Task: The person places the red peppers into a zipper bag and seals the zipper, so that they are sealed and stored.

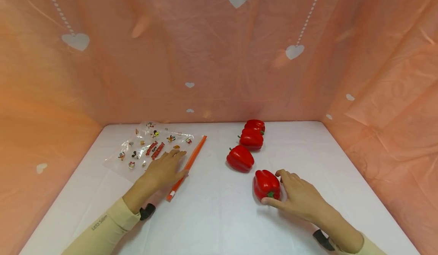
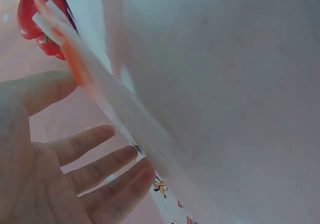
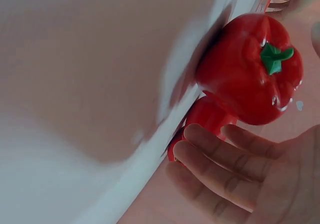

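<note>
My right hand (image 1: 301, 196) is held beside the nearest red bell pepper (image 1: 266, 185), thumb toward its near side and fingers along its right. In the right wrist view that pepper (image 3: 252, 68), with its green stem, stands on the table, and the fingers (image 3: 225, 159) are spread, not wrapped around it. My left hand (image 1: 163, 171) lies over a clear plastic bag (image 1: 137, 152) printed with cartoon figures. Its thumb reaches the bag's orange slider strip (image 1: 196, 151); in the left wrist view the fingers (image 2: 107, 171) are extended and loosely apart.
Behind the nearest pepper, more red bell peppers (image 1: 240, 158) run in a line toward the back of the white table (image 1: 219, 217). Orange sheeting (image 1: 212, 57) with white hearts encloses the back and both sides.
</note>
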Demonstrator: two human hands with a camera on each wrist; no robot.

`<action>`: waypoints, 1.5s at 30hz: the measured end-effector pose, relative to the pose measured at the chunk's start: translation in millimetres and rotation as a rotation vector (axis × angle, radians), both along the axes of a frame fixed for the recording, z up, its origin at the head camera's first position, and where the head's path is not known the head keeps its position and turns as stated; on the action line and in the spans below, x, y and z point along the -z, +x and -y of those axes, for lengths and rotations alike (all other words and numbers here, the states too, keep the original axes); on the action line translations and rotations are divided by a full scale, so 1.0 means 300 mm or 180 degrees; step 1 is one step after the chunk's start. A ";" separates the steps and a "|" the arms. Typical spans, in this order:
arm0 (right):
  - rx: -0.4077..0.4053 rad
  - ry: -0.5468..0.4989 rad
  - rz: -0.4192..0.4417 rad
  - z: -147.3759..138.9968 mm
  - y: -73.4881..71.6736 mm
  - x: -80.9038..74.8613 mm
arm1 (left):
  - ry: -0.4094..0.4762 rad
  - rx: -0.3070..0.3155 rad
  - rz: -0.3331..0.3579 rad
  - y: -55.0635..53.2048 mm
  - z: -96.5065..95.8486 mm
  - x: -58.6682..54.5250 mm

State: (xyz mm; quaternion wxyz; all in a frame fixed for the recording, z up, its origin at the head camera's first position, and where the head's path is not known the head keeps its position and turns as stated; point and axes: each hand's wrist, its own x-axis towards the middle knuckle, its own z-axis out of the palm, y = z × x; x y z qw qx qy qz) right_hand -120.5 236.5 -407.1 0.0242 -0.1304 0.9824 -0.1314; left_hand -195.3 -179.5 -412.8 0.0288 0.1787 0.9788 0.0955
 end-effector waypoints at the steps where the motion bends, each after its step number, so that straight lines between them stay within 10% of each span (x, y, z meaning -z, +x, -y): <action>1: 0.0036 -0.0011 0.0039 0.003 -0.001 0.000 | 0.0018 -0.0008 -0.0009 -0.001 0.001 0.001; 22: 0.0313 -0.0050 0.0076 0.047 -0.013 0.016 | 0.0316 -0.0101 -0.0149 0.017 0.021 0.007; 45: -0.0250 -0.0703 -0.0447 0.061 -0.025 0.015 | 0.0959 -0.0399 -0.0092 0.027 0.023 -0.012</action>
